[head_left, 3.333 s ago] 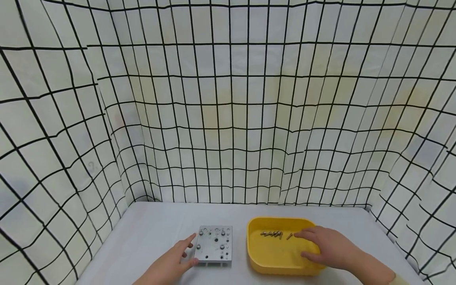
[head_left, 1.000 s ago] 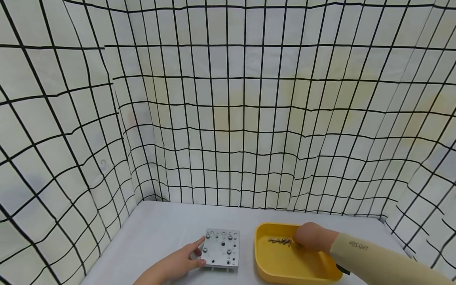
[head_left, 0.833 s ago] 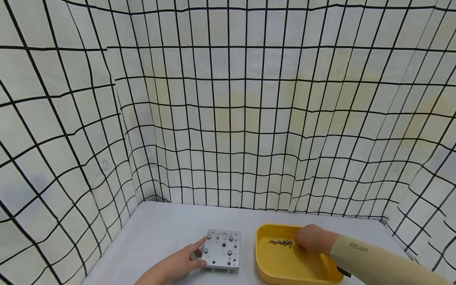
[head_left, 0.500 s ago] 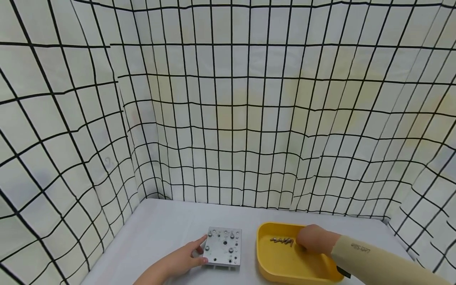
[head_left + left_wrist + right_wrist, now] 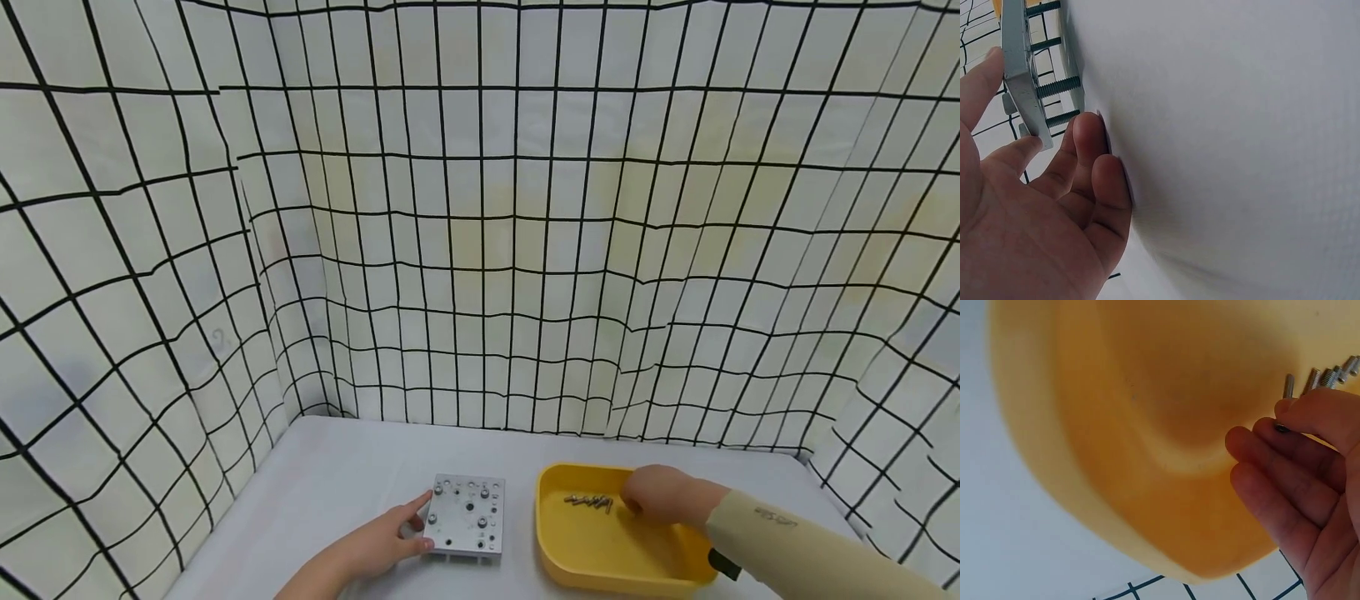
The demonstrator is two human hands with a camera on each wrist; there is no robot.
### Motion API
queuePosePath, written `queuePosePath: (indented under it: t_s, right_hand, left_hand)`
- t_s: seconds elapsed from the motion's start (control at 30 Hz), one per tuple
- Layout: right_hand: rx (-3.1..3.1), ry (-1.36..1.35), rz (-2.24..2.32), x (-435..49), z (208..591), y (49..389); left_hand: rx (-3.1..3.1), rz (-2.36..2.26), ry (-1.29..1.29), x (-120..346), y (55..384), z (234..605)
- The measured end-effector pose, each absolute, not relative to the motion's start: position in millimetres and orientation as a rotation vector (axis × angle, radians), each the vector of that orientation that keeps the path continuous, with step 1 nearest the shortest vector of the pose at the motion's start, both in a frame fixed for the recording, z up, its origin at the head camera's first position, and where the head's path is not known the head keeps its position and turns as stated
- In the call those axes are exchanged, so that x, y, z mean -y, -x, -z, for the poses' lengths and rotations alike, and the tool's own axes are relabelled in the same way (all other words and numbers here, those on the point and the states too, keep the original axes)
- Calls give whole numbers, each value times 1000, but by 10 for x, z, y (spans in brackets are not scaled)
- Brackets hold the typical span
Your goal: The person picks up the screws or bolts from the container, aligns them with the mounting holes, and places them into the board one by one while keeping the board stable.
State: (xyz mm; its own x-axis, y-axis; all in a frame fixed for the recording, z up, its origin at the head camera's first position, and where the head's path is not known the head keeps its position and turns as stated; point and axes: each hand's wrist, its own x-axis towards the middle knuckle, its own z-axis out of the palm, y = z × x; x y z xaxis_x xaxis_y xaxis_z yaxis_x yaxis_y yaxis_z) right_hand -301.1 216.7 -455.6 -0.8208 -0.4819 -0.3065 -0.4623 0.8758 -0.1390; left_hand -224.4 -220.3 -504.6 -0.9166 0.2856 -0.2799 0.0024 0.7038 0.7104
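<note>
My left hand point(image 5: 378, 537) holds the left side of a square metal plate point(image 5: 461, 525), thumb at its near corner and index finger farther along the edge. Short threaded legs point(image 5: 1057, 87) stick out of the plate's underside, and its top bears bolt heads and holes. Over the right part of a yellow tray point(image 5: 551, 550), my right hand point(image 5: 1316, 481) pinches a screw point(image 5: 1289, 386) between thumb and fingers. The shank shows on one side of the thumb and the dark socket head on the other. Several loose screws point(image 5: 587, 501) lie beside that hand in the tray.
Plate and tray stand apart on a white-covered table point(image 5: 360, 458). White walls with a black grid point(image 5: 495, 292) enclose its back and sides. A dark band point(image 5: 723, 564) shows at the right wrist, below a beige sleeve point(image 5: 795, 542).
Over the earlier frames my right hand has gone from spread fingers above the tray down to the screws. My left hand has come onto the plate's edge. Lately both hands have stayed nearly still.
</note>
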Motion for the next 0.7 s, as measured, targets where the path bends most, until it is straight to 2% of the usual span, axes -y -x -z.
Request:
queuePosePath:
  t_s: [0.4, 0.7]
  right_hand:
    - [-2761, 1000, 183, -2249, 4427, 3050]
    - [-2725, 957, 426, -2314, 4378, 3038]
  left_hand:
    - [-2553, -1065, -207, 2215, 2253, 5049]
    - [-2549, -1074, -215, 2211, 2252, 5060]
